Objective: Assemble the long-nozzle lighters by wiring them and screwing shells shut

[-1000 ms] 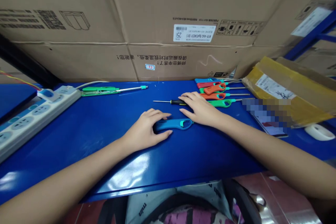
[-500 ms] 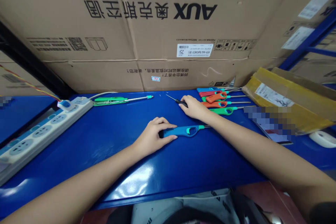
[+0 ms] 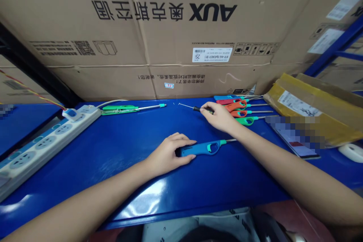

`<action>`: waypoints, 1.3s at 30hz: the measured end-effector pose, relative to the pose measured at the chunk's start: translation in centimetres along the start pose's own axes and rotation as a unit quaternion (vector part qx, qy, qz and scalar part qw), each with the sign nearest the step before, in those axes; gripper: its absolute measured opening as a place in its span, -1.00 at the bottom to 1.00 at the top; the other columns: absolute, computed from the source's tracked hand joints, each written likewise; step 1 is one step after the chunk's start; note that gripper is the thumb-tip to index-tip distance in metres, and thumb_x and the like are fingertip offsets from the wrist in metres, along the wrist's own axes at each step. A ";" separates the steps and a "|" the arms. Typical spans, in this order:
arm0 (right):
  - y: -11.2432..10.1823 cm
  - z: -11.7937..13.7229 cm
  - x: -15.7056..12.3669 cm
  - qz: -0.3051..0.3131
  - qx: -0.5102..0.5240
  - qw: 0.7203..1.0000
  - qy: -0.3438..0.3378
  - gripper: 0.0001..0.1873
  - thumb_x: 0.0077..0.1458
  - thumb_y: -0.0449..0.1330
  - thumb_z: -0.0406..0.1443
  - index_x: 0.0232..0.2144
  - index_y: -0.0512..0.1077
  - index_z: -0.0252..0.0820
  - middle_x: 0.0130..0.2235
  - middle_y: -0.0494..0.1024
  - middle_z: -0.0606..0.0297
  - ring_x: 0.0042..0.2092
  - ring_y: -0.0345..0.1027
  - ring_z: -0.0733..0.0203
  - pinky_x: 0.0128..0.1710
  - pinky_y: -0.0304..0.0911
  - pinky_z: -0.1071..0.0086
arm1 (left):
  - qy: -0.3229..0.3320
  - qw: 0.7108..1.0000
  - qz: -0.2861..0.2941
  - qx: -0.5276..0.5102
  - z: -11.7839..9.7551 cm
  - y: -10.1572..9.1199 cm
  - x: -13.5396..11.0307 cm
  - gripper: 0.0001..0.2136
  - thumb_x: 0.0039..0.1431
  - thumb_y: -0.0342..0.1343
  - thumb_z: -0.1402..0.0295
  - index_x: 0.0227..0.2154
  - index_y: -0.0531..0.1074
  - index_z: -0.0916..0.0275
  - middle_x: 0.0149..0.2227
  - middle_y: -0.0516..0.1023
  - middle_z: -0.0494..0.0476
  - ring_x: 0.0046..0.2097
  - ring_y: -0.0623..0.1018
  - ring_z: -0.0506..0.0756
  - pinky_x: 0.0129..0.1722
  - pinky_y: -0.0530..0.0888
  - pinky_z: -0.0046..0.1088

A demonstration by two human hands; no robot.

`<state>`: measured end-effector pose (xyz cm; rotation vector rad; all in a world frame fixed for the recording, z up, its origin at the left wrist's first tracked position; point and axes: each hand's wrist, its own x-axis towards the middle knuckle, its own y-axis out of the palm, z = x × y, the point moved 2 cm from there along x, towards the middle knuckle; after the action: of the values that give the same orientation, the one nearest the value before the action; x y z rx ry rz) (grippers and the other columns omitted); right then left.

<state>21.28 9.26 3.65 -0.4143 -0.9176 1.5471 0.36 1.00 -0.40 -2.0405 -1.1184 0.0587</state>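
My left hand (image 3: 172, 154) is closed round the handle end of a blue long-necked lighter (image 3: 202, 149), which lies over the blue table with its metal tube pointing right. Farther back, my right hand (image 3: 218, 115) grips the black handle of a thin screwdriver (image 3: 196, 109). The shaft points left, and its tip is beside a tiny screw-like piece on the table; whether they touch I cannot tell. Just right of that hand lies a row of several lighters, among them a green one (image 3: 247, 121) and an orange one (image 3: 235, 105).
A white power strip (image 3: 53, 136) runs along the left. At the back left lies an opened green lighter (image 3: 120, 109) with its tube. A cardboard wall (image 3: 167, 45) closes off the rear. On the right are a taped box (image 3: 306, 102), a phone (image 3: 297, 143) and a white mouse-like object (image 3: 351, 152).
My right hand has shifted right with the screwdriver, showing more of its shaft. My left hand and the blue lighter have moved slightly right and nearer to me.
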 end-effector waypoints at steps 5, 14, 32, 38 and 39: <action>-2.1 0.7 -2.9 -0.029 0.229 0.972 0.047 -0.69 0.14 0.19 -0.09 -0.27 0.55 -0.19 -0.61 0.34 0.42 -0.60 0.12 0.32 -0.62 0.05 0.41 | -0.108 0.986 -0.052 -0.119 0.0 0.2 0.4 -0.67 0.13 0.32 0.16 -0.10 0.61 0.24 -0.15 0.65 0.18 -0.17 0.62 0.10 -0.09 0.55 -0.35; 0.0 0.3 -4.7 -0.046 0.541 0.825 0.156 -0.75 -0.04 0.34 -0.16 -0.52 0.53 -0.27 -0.61 0.30 0.42 -0.62 0.03 0.44 -0.68 -0.05 0.49 | -0.320 0.821 -0.191 -0.433 -0.4 -0.8 1.0 -0.51 -0.05 0.47 0.22 -0.05 0.57 0.29 -0.16 0.70 0.21 -0.15 0.67 0.06 -0.05 0.58 -0.49; 0.4 -0.9 -4.5 -0.089 0.566 0.805 0.154 -0.64 -0.08 0.39 -0.04 -0.54 0.49 -0.23 -0.50 0.46 0.35 -0.58 0.24 0.40 -0.69 0.18 0.50 | -0.263 0.881 -0.193 -0.341 0.6 -1.1 0.7 -0.73 -0.04 0.45 0.24 -0.27 0.68 0.25 -0.33 0.71 0.15 -0.42 0.64 -0.01 -0.30 0.62 -0.55; -0.1 -0.2 -5.0 -0.116 0.542 0.824 0.120 -0.64 0.01 0.34 -0.05 -0.56 0.50 -0.23 -0.51 0.47 0.32 -0.58 0.31 0.37 -0.65 0.33 0.48 | -0.236 0.906 -0.161 -0.312 0.4 -0.6 0.6 -0.81 0.03 0.40 0.29 -0.31 0.69 0.26 -0.38 0.71 0.13 -0.44 0.63 -0.01 -0.33 0.62 -0.58; -0.1 -0.2 -5.0 -0.119 0.540 0.825 0.120 -0.64 0.01 0.34 -0.06 -0.57 0.50 -0.23 -0.52 0.47 0.33 -0.59 0.31 0.37 -0.66 0.33 0.48 | -0.230 0.909 -0.157 -0.309 0.5 -0.6 0.5 -0.82 0.04 0.39 0.29 -0.32 0.69 0.26 -0.39 0.71 0.13 -0.44 0.63 -0.02 -0.33 0.62 -0.59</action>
<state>22.50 4.59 2.39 0.3200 0.1882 1.4838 0.09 1.82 -0.22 -2.4297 -1.9510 0.0245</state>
